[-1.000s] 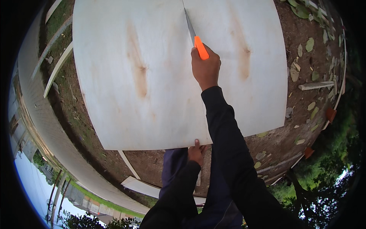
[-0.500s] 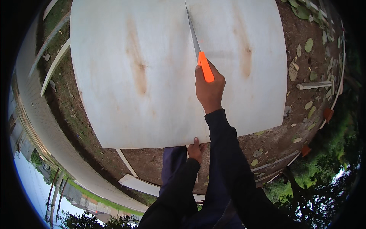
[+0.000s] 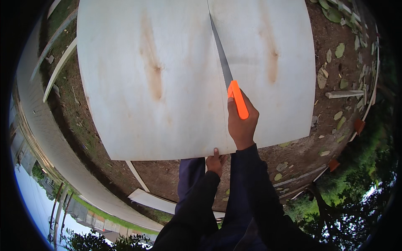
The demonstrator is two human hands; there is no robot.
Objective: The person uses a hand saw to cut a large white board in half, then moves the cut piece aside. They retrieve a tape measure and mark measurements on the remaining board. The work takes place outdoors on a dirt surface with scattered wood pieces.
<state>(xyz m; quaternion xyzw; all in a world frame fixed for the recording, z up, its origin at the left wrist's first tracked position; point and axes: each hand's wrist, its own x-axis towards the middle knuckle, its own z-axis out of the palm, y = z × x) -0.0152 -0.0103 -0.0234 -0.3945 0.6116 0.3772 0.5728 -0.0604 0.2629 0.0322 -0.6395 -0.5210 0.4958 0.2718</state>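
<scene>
A wide, pale plywood sheet (image 3: 121, 117) with two brownish streaks spreads out in front of me. My right hand (image 3: 243, 125) is wrapped round the orange handle of a hand saw (image 3: 224, 62). Its grey blade slants up and to the left, meeting a narrow cut line in the sheet near the top. A faint straight line runs down the sheet from there toward the near edge. My left hand (image 3: 214, 164) grips that near edge, thumb on top; its other fingers are mostly hidden underneath.
Brown soil with scattered leaves (image 3: 339, 50) lies to the right, along with a short wooden piece (image 3: 344, 94). Pale wooden strips (image 3: 60, 69) lie at the left, near a long wall (image 3: 71, 154). Another pale board (image 3: 153, 201) rests on the ground near my legs.
My right hand has drawn the saw back toward me and slightly right, so more of the blade shows above the sheet. The left hand stays at the near edge.
</scene>
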